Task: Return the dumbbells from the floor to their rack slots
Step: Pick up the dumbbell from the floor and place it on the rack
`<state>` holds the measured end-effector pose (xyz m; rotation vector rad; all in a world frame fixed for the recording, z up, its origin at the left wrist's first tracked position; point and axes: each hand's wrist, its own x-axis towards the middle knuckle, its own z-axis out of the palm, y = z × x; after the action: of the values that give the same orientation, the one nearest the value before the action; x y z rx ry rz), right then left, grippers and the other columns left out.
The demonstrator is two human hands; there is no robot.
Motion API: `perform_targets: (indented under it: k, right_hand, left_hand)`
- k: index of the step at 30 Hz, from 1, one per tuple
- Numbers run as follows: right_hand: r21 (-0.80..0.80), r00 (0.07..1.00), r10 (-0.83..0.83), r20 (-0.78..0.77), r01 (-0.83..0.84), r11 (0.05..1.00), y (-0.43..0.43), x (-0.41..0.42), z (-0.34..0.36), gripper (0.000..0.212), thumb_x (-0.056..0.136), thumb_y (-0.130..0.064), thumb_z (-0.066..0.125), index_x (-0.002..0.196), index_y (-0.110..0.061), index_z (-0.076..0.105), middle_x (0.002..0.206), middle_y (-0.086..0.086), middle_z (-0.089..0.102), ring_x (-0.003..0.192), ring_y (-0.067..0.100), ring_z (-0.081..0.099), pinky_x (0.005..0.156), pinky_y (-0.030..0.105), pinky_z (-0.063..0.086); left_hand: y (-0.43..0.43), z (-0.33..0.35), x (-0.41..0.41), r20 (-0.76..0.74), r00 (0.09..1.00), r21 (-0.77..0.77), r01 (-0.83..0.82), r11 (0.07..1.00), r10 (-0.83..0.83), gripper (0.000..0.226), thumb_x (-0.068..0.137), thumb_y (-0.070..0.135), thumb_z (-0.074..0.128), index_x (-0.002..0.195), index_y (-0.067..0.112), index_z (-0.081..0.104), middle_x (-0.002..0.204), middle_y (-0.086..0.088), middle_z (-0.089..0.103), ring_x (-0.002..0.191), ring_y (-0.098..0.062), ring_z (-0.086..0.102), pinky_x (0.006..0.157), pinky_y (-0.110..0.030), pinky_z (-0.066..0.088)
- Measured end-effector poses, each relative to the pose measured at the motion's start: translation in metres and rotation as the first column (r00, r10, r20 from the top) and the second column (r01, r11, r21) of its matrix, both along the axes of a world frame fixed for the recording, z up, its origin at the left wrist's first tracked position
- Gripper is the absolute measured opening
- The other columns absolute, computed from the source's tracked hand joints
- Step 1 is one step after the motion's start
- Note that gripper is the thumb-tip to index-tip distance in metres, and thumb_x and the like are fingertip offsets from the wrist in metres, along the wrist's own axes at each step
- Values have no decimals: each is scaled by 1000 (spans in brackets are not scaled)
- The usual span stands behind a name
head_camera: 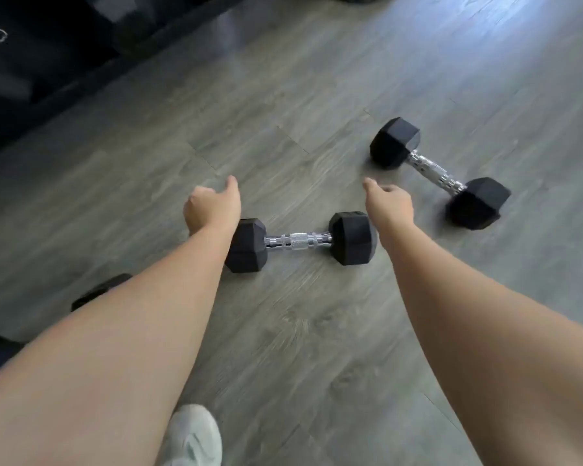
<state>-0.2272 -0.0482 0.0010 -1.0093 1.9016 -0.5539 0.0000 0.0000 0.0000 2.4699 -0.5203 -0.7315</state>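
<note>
Hands, left (212, 206) and right (389, 201), hover loosely curled and empty; two black hex-headed, chrome-handled dumbbells, centre (300, 242) and right (440, 173), await racking.

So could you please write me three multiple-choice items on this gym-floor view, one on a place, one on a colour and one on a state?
1. Where does the near dumbbell lie?
A. On the floor between the two forearms
B. On a rack shelf
C. On top of the shoe

2. What colour are the heads of the far dumbbell?
A. Red
B. Black
C. Yellow

3. What are the hands doing?
A. Both grip one handle
B. Each holds a dumbbell
C. Both are empty, above the floor

Answers:
1 A, it rests on the grey plank floor with a forearm on each side.
2 B, both hexagonal heads are black, joined by a chrome handle.
3 C, the left hand and right hand hold nothing and touch no dumbbell.
</note>
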Motion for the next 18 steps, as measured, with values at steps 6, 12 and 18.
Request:
perform_targets:
  k: [6,12,18]
  right_hand:
    - [59,991,-126,36,123,991,8,11,-50,30,91,-42,52,81,-15,62,96,5,66,104,33,59,92,35,46]
    - [130,969,-245,36,239,962,12,11,-65,37,81,-37,60,106,-10,65,115,11,67,103,34,61,88,35,50]
    - [244,943,-305,133,267,932,13,10,-71,52,73,-49,73,107,-13,58,107,7,61,89,30,57,79,38,48]
  left_hand:
    - [8,-40,6,-184,966,-23,-189,982,182,65,81,53,65,127,7,57,128,-11,60,111,-32,60,88,-36,49]
    - [6,-55,-4,-372,903,46,-214,976,216,64,81,43,70,130,9,48,110,-7,51,89,-23,45,76,-36,37]
    - [15,-71,-9,-565,772,201,-214,956,292,59,73,53,71,117,21,49,107,-7,51,103,-36,50,92,-64,40]
